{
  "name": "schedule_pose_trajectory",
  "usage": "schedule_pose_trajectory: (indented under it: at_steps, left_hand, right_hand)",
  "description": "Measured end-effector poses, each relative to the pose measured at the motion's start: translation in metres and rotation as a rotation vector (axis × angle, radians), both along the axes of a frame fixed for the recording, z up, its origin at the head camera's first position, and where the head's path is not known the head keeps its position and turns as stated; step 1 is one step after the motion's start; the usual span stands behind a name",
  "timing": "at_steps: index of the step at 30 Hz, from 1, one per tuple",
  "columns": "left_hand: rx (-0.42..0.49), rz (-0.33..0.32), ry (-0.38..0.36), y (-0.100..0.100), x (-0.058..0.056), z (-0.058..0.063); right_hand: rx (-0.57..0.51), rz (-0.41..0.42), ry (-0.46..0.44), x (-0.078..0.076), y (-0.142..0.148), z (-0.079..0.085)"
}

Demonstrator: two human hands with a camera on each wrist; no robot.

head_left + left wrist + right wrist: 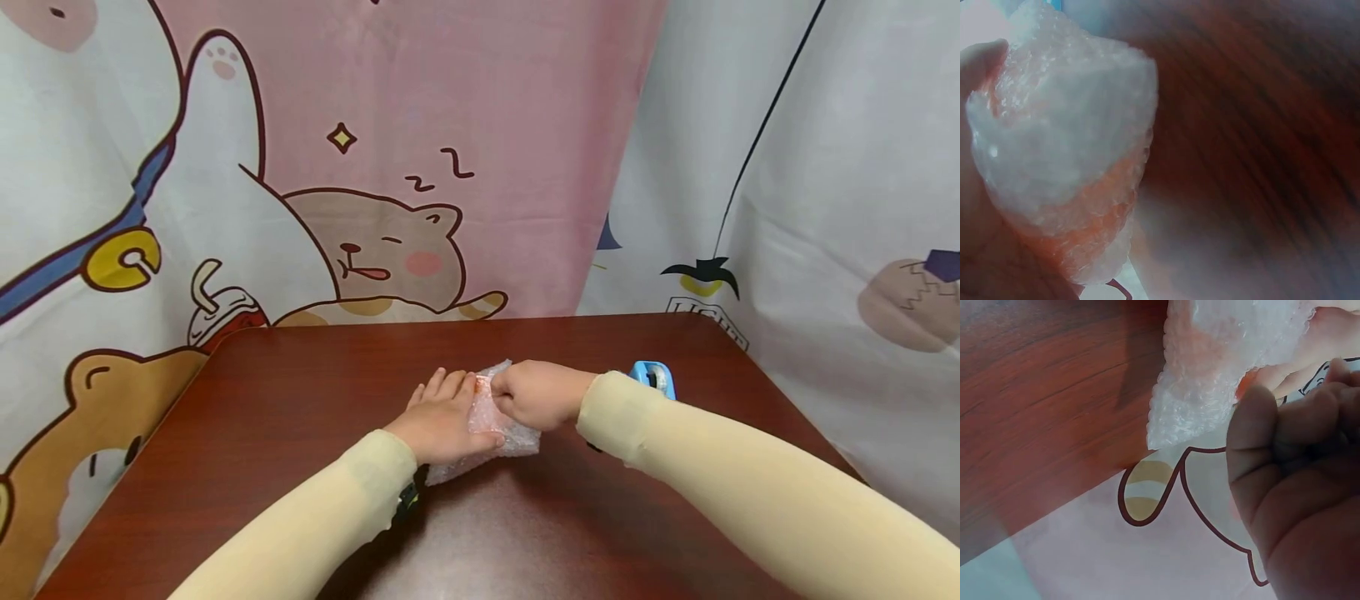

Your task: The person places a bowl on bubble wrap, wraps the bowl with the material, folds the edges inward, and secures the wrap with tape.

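A bubble-wrapped package point(491, 417) with something pink-orange inside lies under both hands on the dark red-brown table. My left hand point(442, 421) rests on its left side, fingers straight and spread, thumb stretched across the near part. In the left wrist view, the wrap point(1085, 125) lies along the palm, and an orange tint shows through its lower part. My right hand point(542, 393) is at the package's right side, its fingers curled in. The right wrist view shows those curled fingers point(1304, 415) beside the wrap point(1197, 369), with nothing visible held between them.
A light-blue tape dispenser point(654, 378) stands just beyond my right forearm. The table point(315, 367) reaches back to a curtain point(525, 150) printed with cartoon animals. Pale yellow sleeves point(690, 442) cover both forearms.
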State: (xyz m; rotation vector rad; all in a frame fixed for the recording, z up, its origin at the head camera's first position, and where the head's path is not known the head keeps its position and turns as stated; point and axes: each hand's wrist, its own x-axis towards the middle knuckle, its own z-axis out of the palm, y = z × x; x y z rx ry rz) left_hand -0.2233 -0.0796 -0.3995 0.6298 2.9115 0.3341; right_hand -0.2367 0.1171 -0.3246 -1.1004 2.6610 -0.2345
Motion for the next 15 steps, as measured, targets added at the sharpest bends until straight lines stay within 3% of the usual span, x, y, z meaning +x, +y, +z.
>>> schedule_pose_trajectory:
  at_steps: [15]
  left_hand:
    - [0.015,0.002,0.016,0.001,0.003,0.004]
  right_hand:
    - [0.17,-0.006,-0.029,-0.011,-0.021,-0.005]
